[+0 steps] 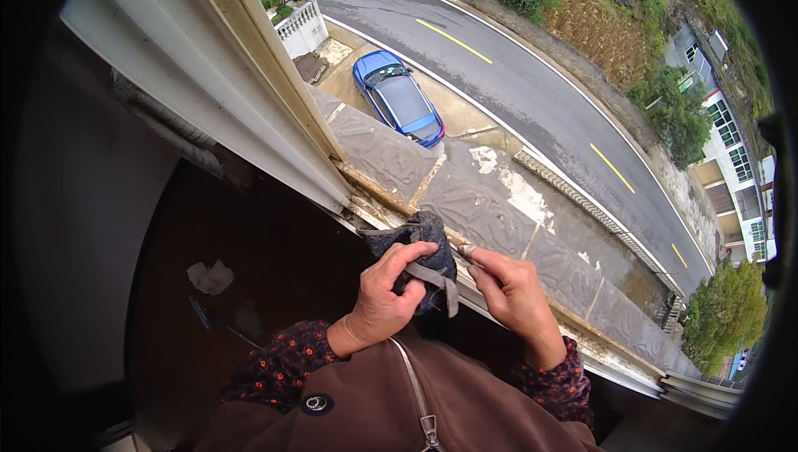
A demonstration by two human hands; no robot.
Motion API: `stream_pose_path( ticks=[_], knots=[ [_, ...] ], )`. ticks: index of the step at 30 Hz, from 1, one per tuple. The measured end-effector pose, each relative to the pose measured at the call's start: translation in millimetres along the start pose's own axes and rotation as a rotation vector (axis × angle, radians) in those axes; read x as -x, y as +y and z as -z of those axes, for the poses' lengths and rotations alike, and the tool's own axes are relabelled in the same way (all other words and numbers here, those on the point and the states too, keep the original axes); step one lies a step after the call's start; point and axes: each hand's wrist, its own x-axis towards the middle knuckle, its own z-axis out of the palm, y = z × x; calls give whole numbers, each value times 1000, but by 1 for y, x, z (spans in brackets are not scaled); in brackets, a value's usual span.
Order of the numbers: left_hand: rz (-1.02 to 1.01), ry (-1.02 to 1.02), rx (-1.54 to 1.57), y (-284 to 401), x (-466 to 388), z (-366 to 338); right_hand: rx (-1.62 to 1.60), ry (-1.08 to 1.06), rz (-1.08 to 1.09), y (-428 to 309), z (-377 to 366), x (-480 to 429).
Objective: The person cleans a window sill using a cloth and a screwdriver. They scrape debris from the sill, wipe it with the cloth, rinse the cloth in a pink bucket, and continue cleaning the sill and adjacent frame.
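A dark blue-grey cloth point(430, 227) with a pale grey edging strip lies bunched over the window track point(386, 212). My left hand point(388, 293) grips it between thumb and fingers, with the strip passing out under the fingers. Just to the right, my right hand point(516, 296) has its index finger and thumb bent towards the dirty track, close beside the cloth. Something small and greyish shows at its index fingertip; whether the hand holds it cannot be made out. Brown grime marks the light-coloured frame on both sides of the cloth.
A ribbed white sliding window frame point(218, 78) stands at the left. Behind it, a dark round tabletop point(187, 221) bears a crumpled white tissue point(211, 277). Outside, a grey ledge point(486, 215) borders the window; far below are a blue car point(399, 98) and a road point(499, 72).
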Motion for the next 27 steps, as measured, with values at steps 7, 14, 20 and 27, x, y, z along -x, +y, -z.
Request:
stream_pose_path(
  ticks=[7,14,20,27],
  knots=[
    [349,128,222,-39,30,37,262,-205,48,-4,-28,-34],
    [440,218,182,-58,17,51,246,-228,169,-3,-56,-93],
    [304,-180,125,-39,19,46,266,-328,-70,-19,-17,-44],
    [366,171,-7,-48,5,54,372,-209,118,-9,-72,-76]
  ],
)
